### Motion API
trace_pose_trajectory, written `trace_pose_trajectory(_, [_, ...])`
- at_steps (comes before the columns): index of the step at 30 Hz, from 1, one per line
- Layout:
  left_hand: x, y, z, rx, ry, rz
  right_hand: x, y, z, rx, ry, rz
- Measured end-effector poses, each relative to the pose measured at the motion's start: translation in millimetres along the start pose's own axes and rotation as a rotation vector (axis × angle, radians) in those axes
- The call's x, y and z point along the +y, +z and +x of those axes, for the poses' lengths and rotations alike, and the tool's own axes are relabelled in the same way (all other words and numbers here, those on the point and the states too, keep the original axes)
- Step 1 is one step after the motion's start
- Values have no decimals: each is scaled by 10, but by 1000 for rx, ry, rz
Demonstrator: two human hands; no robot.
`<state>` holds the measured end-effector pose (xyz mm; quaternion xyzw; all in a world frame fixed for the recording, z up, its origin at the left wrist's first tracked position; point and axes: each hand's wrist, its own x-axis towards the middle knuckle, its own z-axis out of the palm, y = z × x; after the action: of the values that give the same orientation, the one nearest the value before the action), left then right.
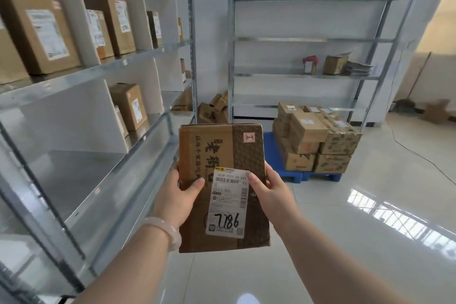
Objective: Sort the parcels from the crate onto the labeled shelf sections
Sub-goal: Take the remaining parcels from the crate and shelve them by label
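Note:
I hold a brown cardboard parcel (237, 153) upright in front of me with both hands. It carries a white shipping label with "7786" handwritten on it and a small tag marked "2-3" at its top right corner. My left hand (176, 198) grips the parcel's left edge, thumb across the front. My right hand (270, 192) grips the right edge, thumb on the label. A metal shelf unit (103, 74) with white dividers runs along my left, holding several labelled boxes.
A second metal shelf unit (308, 39) stands against the far wall with a few small boxes on it. Stacked cartons (318, 136) sit on a blue pallet (293, 175) on the glossy tiled floor. Loose boxes (213, 108) lie in the corner.

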<state>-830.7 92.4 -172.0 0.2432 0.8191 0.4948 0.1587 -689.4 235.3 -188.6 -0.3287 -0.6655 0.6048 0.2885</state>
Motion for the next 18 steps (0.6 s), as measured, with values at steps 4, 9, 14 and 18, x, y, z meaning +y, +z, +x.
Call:
trace_pose_trajectory(4, [-22,175,472,-25,-4,-13,81,37,477,26,29,-6])
trace_pose_trajectory(9, [-7,252,1216,-61,8,-52,117,225,1178,60,27,-4])
trace_pose_trajectory(14, [31,208,1950,-105,21,-80,53,448,1809,85,31,26])
trace_pose_trajectory(18, [94,230,2480,-135,36,-97,-13,561,2287,112,37,30])
